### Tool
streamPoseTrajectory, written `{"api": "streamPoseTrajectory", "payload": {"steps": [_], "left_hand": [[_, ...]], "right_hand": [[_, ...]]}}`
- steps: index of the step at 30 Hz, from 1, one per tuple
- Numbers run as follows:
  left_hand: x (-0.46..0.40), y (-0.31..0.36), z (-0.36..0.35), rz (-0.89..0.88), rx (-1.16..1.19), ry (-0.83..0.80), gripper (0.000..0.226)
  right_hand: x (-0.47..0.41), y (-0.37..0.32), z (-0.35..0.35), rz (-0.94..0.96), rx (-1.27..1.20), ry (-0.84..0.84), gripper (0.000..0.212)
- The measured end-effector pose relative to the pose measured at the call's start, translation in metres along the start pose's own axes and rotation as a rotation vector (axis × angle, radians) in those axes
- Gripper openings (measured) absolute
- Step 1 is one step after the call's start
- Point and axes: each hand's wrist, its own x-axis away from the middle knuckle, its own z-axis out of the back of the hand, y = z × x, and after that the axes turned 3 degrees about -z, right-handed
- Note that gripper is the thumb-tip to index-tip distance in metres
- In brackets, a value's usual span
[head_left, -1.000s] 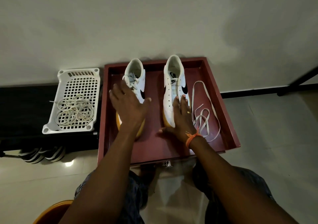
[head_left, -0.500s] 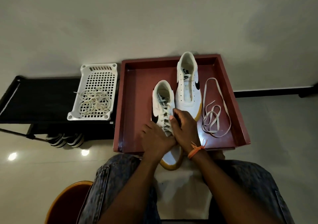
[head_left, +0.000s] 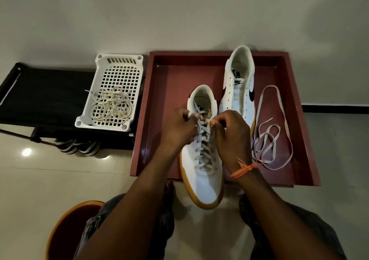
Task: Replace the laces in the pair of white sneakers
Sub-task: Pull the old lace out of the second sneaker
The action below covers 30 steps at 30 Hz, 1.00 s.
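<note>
A laced white sneaker (head_left: 205, 181) with a tan sole lies in the middle, its toe hanging over the near rim of the dark red tray (head_left: 165, 92). My left hand (head_left: 177, 127) and my right hand (head_left: 229, 131) pinch its grey lace (head_left: 203, 139) near the top eyelets, one on each side. The second white sneaker (head_left: 237, 88) stands unlaced at the tray's back right. A loose grey lace (head_left: 273, 131) lies coiled on the tray's right side.
A white perforated basket (head_left: 117, 76) holding cream laces (head_left: 111, 106) sits on a black rack (head_left: 44, 98) left of the tray. Striped shoes (head_left: 77, 146) stand under the rack. An orange-rimmed stool (head_left: 65, 229) is at the lower left. My knees frame the bottom edge.
The laced sneaker was pulled from the tray's back left toward me over the near rim. Both hands moved from resting on the shoes' toes to pinching its lace at the top.
</note>
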Motion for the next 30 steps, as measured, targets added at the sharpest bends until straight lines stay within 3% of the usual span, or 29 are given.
{"api": "streamPoseTrajectory", "payload": {"steps": [2,5,8,10,12,14,16,19,21,23,26,28,30], "left_hand": [[-0.005,0.003,0.014,0.005,-0.033,0.037,0.024],[-0.014,-0.014,0.034,-0.061,-0.359,0.168,0.008],[-0.009,-0.029,0.033,0.003,-0.696,-0.036,0.012],[-0.006,-0.03,0.023,0.055,-0.941,-0.226,0.021],[-0.003,-0.027,0.017,0.088,-1.046,-0.28,0.029],[-0.004,-0.024,0.016,0.08,-1.012,-0.206,0.03],[-0.008,-0.023,0.018,0.011,-0.862,-0.028,0.034],[-0.017,-0.012,0.019,-0.197,-0.565,0.199,0.029],[-0.016,0.001,0.019,-0.41,-0.423,0.164,0.013],[-0.011,0.012,0.021,-0.562,-0.395,-0.03,0.011],[-0.005,0.014,0.021,-0.647,-0.621,-0.216,0.019],[-0.01,0.008,0.023,-0.627,-0.685,-0.26,0.028],[-0.016,0.004,0.029,-0.579,-0.602,-0.286,0.025]], "right_hand": [[0.0,0.011,0.004,-0.105,-0.027,-0.039,0.013],[-0.007,0.017,0.007,-0.294,-0.213,0.013,0.019],[-0.01,0.004,0.005,-0.319,-0.297,0.005,0.01],[-0.006,-0.002,0.003,-0.214,-0.208,-0.047,0.026],[-0.003,-0.002,0.002,-0.101,-0.125,-0.052,0.032],[-0.003,0.003,0.003,-0.022,-0.08,-0.026,0.021],[-0.005,0.007,0.004,-0.027,-0.049,0.004,0.016],[-0.012,0.013,0.011,-0.309,-0.23,0.077,0.016],[-0.019,0.023,0.024,-0.454,-0.32,0.117,0.019],[-0.027,0.039,0.038,-0.453,-0.2,0.107,0.024],[-0.034,0.053,0.054,-0.397,0.083,-0.133,0.027],[-0.035,0.048,0.059,-0.324,0.185,-0.445,0.029],[-0.033,0.039,0.064,-0.238,0.28,-0.725,0.034]]}}
